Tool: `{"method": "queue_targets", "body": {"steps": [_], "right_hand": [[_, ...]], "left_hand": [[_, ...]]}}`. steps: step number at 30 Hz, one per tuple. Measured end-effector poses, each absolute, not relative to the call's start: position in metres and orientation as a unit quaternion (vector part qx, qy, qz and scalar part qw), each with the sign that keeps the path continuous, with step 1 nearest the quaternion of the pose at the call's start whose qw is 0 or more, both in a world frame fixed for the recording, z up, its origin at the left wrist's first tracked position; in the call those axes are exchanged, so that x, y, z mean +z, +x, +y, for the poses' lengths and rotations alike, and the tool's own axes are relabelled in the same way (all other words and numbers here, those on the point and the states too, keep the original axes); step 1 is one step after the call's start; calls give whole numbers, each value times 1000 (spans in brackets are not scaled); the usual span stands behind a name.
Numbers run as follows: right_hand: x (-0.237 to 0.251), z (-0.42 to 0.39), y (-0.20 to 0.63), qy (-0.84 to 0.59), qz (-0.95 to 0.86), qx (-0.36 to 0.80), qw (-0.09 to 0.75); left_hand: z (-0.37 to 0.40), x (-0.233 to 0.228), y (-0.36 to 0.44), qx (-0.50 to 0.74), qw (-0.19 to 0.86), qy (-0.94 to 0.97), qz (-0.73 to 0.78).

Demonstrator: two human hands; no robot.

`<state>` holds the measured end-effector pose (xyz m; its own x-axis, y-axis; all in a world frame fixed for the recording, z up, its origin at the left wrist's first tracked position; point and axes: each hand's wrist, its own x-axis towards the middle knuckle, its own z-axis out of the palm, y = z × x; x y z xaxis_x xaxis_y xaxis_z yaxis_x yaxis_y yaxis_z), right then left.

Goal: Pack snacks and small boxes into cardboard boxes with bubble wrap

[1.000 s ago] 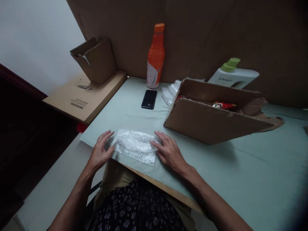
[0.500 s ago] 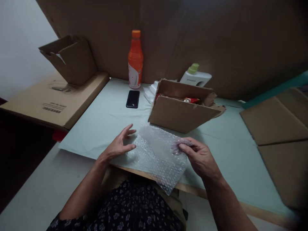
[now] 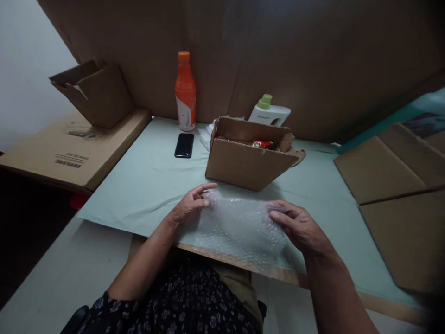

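Right at the near edge of the tabletop (image 3: 146, 185) lies a sheet of bubble wrap (image 3: 239, 227), spread flat with its front edge about level with the rim. The left hand (image 3: 189, 208) pinches the sheet's far left corner, thumb and forefinger closed on it. The right hand (image 3: 299, 227) has its grip closed on the far right corner, thumb on top. Just behind the sheet stands an open cardboard box (image 3: 246, 162) with red packets inside. Farther back are a black phone (image 3: 184, 145), an orange bottle (image 3: 185, 93) and a white bottle with a green cap (image 3: 269, 111). Flat cardboard sheets (image 3: 392, 181) lie to the right. The wrap looks light and slick, so it could slip off the edge into the lap if either pinch loosens, or snag against the box if pushed forward.
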<state>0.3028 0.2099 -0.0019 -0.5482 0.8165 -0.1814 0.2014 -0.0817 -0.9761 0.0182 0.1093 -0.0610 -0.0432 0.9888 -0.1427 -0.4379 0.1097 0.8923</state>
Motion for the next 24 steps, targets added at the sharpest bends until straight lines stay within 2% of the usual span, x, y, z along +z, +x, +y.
{"method": "queue_targets", "body": {"steps": [3, 5, 7, 11, 13, 15, 17, 20, 24], "right_hand": [[-20, 221, 301, -411, -649, 582, 268], [-36, 230, 295, -413, -690, 530, 269], [-52, 237, 287, -431, -741, 446, 258], [-72, 240, 279, -486, -798, 228, 272], [-74, 232, 281, -479, -819, 121, 292], [-73, 220, 280, -434, -848, 66, 296], [-71, 207, 273, -360, -889, 60, 275], [-77, 195, 256, -271, -938, 63, 209], [-96, 197, 256, -295, -944, 49, 137]], "left_hand": [[108, -55, 19, 603, 502, 341, 518], [112, -58, 19, 569, 403, 386, 604], [118, -65, 18, 525, 322, 423, 665], [122, -72, 20, 470, 230, 463, 716], [117, -69, 23, 415, 149, 511, 738], [112, -66, 29, 355, 78, 573, 735], [110, -65, 37, 308, 63, 641, 700], [113, -74, 43, 239, 107, 708, 656], [119, -91, 40, 181, 144, 711, 664]]}}
